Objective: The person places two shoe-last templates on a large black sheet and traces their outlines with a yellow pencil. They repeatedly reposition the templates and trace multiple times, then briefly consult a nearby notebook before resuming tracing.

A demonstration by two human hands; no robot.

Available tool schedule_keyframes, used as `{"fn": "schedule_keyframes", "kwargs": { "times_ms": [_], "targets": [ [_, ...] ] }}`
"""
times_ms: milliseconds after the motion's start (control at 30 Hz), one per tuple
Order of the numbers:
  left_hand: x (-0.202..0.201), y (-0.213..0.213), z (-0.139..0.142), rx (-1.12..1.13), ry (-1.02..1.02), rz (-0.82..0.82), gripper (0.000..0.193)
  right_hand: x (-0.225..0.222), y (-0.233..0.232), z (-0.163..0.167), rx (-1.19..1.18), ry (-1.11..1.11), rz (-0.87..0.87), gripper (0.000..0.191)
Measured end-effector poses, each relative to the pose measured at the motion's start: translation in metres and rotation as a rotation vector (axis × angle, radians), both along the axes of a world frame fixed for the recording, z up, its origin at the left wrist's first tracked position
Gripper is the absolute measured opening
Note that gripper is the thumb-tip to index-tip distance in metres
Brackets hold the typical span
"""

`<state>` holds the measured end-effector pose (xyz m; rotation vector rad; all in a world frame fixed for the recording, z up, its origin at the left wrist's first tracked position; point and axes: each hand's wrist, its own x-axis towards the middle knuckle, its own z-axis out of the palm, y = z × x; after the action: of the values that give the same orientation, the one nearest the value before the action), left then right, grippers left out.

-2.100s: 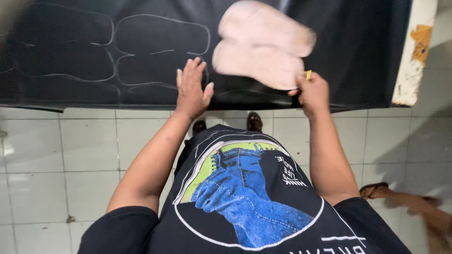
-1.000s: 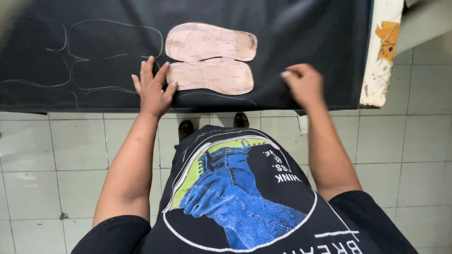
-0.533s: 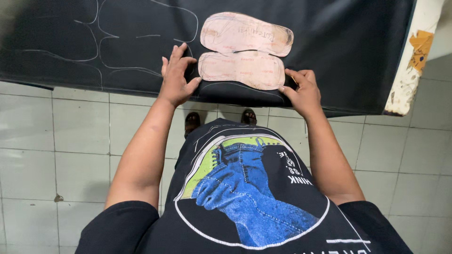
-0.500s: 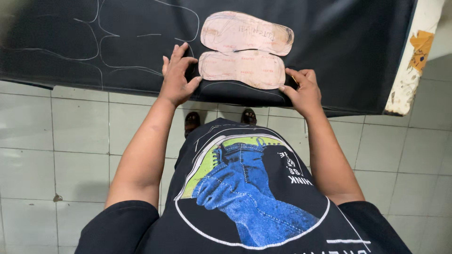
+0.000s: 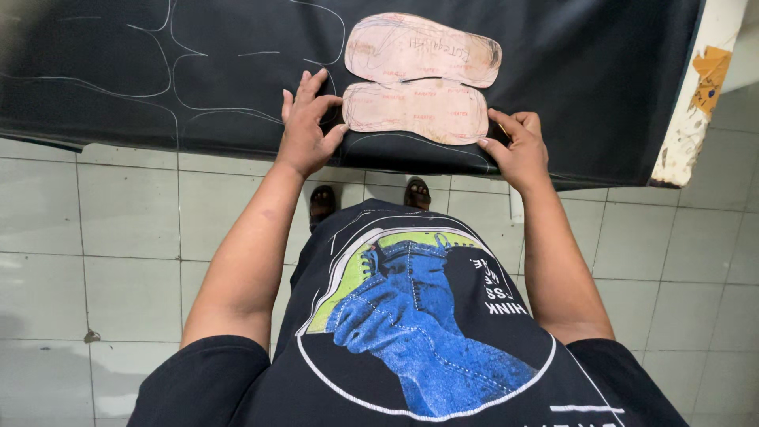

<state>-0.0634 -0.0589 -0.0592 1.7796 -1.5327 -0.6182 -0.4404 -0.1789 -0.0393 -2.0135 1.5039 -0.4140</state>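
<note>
Seen from above, the person wore a black T-shirt (image 5: pixel 411 348) with a blue and green round print, and stood in dark sandals (image 5: pixel 415 192) on pale floor tiles (image 5: pixel 87 261). Both bare forearms reached forward to a black sheet (image 5: pixel 158 71) draped over a table edge. On that sheet lay two pinkish cardboard sole patterns. The nearer sole pattern (image 5: pixel 417 111) lay close to the sheet's near edge, lengthwise across the view. The left hand (image 5: pixel 306 130) rested flat and spread on the sheet at that pattern's left end, thumb tip touching it, gripping nothing. The right hand (image 5: pixel 518 150) pressed the pattern's right end, fingers curled loosely; whether it held anything could not be told. The farther sole pattern (image 5: pixel 423 49) lay just beyond the nearer one, their long edges touching. Pale chalk outlines (image 5: pixel 174 79) marked the sheet left of the patterns. A chipped white table leg (image 5: pixel 700 87) stood right of the sheet.
</note>
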Motion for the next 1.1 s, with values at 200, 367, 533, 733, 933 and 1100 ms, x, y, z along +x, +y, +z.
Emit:
{"fn": "schedule_keyframes", "kwargs": {
  "times_ms": [200,367,533,733,933,1100],
  "targets": [
    [-0.001,0.0,-0.002,-0.003,-0.003,0.005,0.035,-0.001,0.0,-0.003,-0.014,0.001,0.012,0.052],
    [0.0,0.0,-0.003,-0.015,-0.008,0.011,0.036,-0.001,0.0,-0.005,-0.007,-0.011,0.004,0.053],
    [-0.001,0.001,-0.003,-0.009,-0.015,0.006,0.036,-0.001,0.002,-0.003,-0.017,-0.013,0.003,0.052],
    [-0.003,0.002,0.001,0.021,-0.021,0.02,0.032,0.001,0.003,0.005,0.016,-0.005,-0.004,0.051],
    [-0.004,0.001,0.001,0.031,-0.017,0.021,0.031,0.001,0.003,0.006,0.016,-0.012,-0.005,0.052],
    [-0.002,0.001,-0.001,0.022,-0.02,0.015,0.032,0.0,0.003,0.0,-0.009,-0.027,0.003,0.051]
  ]
}}
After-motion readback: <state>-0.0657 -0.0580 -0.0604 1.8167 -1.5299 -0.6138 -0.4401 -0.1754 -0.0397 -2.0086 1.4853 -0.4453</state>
